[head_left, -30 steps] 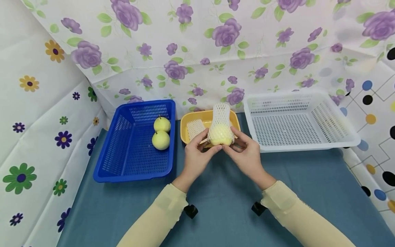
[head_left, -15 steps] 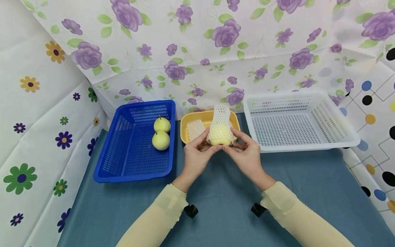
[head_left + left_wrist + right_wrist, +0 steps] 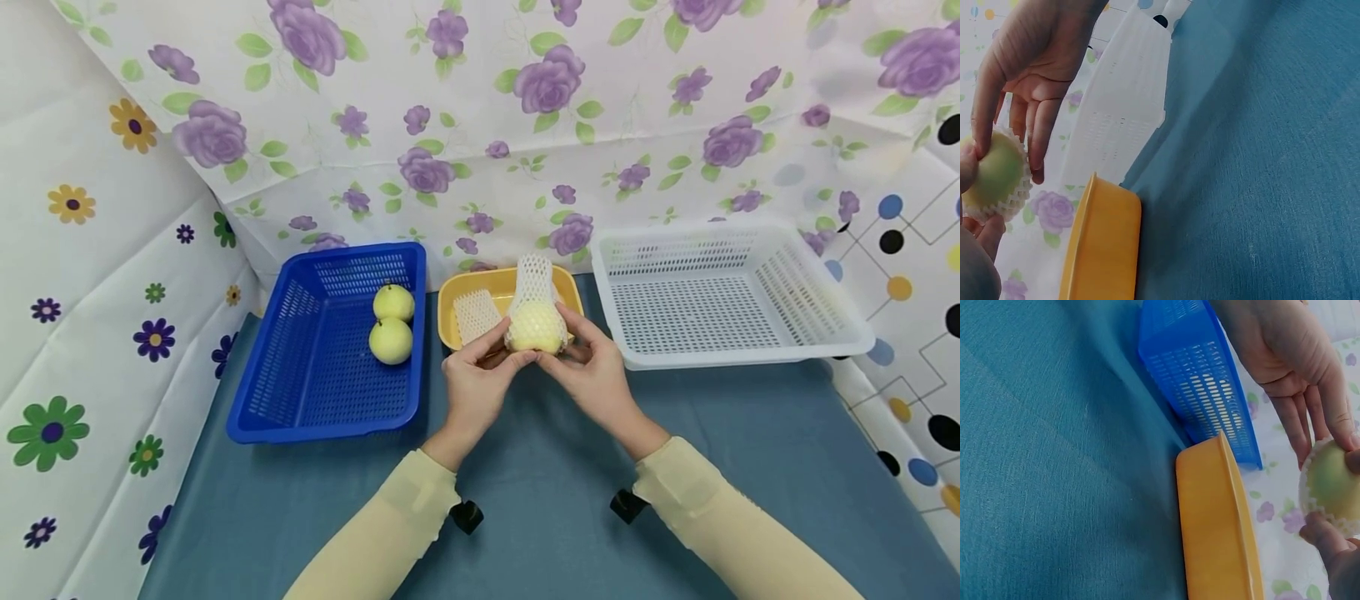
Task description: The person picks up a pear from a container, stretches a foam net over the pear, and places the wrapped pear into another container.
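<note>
Between my two hands is a pale yellow-green pear (image 3: 537, 330), in front of the yellow tray. A white foam net sleeve (image 3: 534, 279) covers most of it, and the sleeve's loose end stands up beyond the fruit. My left hand (image 3: 477, 377) grips the left side and my right hand (image 3: 592, 372) the right, with thumbs meeting at the near end. In the left wrist view, bare skin of the pear (image 3: 999, 172) shows inside the sleeve's edge. From the right wrist, the pear (image 3: 1330, 481) shows the same uncovered end.
A blue basket (image 3: 322, 429) on the left holds two pears (image 3: 391, 341). Behind my hands, the yellow tray (image 3: 447, 310) contains another foam net sleeve (image 3: 476, 314). At the right stands a white basket (image 3: 738, 360). Blue-green cloth (image 3: 547, 517) covers the table.
Both hands and the netted pear shift very slightly. The grip looks the same, and the baskets and tray stay in place.
</note>
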Action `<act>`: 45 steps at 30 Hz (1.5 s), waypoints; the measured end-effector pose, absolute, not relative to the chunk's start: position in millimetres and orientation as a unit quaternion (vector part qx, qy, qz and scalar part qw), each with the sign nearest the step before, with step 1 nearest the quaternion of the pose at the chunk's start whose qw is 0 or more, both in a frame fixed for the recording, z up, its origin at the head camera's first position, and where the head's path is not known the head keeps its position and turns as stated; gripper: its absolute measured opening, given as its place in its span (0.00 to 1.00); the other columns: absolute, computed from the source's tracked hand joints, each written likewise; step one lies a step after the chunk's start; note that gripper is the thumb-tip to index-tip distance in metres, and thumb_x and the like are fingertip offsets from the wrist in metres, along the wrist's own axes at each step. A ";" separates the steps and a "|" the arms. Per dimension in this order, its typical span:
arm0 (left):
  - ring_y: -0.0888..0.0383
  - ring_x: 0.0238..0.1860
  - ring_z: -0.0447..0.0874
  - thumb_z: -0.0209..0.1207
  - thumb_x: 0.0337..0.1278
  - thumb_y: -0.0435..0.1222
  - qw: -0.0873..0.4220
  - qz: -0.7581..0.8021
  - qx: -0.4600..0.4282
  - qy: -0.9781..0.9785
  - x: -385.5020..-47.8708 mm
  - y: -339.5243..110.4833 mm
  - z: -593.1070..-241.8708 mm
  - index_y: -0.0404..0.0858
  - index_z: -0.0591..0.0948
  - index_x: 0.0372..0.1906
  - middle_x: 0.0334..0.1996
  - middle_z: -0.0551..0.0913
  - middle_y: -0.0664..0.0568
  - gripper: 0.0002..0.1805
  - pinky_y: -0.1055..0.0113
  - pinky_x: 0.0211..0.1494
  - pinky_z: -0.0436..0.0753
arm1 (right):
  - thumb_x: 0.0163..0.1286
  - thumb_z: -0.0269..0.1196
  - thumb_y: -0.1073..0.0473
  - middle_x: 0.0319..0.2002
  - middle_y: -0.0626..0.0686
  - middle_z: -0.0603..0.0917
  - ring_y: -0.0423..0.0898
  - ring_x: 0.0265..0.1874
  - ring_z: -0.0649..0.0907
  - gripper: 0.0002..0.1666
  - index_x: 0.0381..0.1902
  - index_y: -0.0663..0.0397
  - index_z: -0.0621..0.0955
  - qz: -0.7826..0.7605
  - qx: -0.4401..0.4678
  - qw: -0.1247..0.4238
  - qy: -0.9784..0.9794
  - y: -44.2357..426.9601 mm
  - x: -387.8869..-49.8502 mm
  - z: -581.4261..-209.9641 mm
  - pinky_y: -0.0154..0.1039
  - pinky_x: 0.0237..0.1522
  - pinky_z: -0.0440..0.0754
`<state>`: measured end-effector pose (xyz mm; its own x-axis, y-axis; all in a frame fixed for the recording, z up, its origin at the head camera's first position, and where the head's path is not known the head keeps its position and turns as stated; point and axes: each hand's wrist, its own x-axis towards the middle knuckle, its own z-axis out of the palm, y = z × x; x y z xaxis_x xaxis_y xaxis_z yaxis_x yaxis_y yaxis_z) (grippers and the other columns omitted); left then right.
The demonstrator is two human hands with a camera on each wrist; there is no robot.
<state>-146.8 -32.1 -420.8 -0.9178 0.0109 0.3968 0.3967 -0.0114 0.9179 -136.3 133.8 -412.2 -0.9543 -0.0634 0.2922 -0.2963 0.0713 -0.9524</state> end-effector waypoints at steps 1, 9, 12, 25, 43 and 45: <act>0.49 0.45 0.85 0.70 0.42 0.32 0.144 -0.692 -0.148 -0.692 -146.6 -31.9 -420.4 0.35 0.77 0.56 0.50 0.83 0.46 0.30 0.64 0.44 0.84 | 0.58 0.66 0.69 0.62 0.65 0.70 0.62 0.51 0.80 0.42 0.68 0.61 0.62 0.671 0.125 0.093 -0.724 133.7 -136.2 -412.4 0.33 0.44 0.83; 0.51 0.53 0.78 0.71 0.43 0.37 0.132 -0.620 -0.163 -0.756 -149.4 -34.2 -409.2 0.42 0.68 0.66 0.54 0.76 0.45 0.40 0.54 0.53 0.82 | 0.56 0.66 0.72 0.63 0.64 0.71 0.62 0.48 0.81 0.38 0.65 0.64 0.67 0.670 0.130 0.142 -0.717 133.6 -133.8 -412.6 0.34 0.42 0.84; 0.55 0.62 0.70 0.70 0.45 0.39 0.073 -0.616 -0.174 -0.765 -151.5 -37.0 -406.4 0.47 0.60 0.70 0.64 0.67 0.47 0.45 0.57 0.59 0.78 | 0.56 0.66 0.71 0.59 0.65 0.74 0.62 0.44 0.83 0.36 0.63 0.64 0.69 0.652 0.130 0.151 -0.731 133.1 -132.0 -412.3 0.35 0.41 0.84; 0.51 0.61 0.74 0.66 0.49 0.31 0.049 -0.680 -0.198 -0.704 -151.8 -37.1 -410.6 0.42 0.59 0.70 0.68 0.65 0.45 0.42 0.57 0.53 0.81 | 0.55 0.68 0.67 0.56 0.62 0.74 0.59 0.40 0.84 0.36 0.63 0.60 0.71 0.610 0.125 0.161 -0.765 129.9 -129.6 -405.0 0.30 0.39 0.84; 0.48 0.47 0.84 0.68 0.44 0.30 0.184 -0.660 -0.189 -0.703 -150.5 -33.4 -418.7 0.32 0.77 0.55 0.49 0.82 0.41 0.28 0.61 0.43 0.85 | 0.55 0.68 0.67 0.61 0.60 0.73 0.58 0.47 0.83 0.41 0.66 0.59 0.67 0.655 0.107 0.141 -0.734 128.9 -133.3 -407.9 0.37 0.40 0.85; 0.49 0.42 0.86 0.68 0.45 0.29 0.212 -0.655 -0.190 -0.700 -149.6 -32.2 -416.8 0.30 0.80 0.50 0.44 0.84 0.40 0.22 0.60 0.41 0.86 | 0.55 0.69 0.67 0.60 0.60 0.74 0.58 0.47 0.83 0.40 0.66 0.56 0.68 0.651 0.098 0.158 -0.736 129.0 -132.9 -407.3 0.37 0.39 0.85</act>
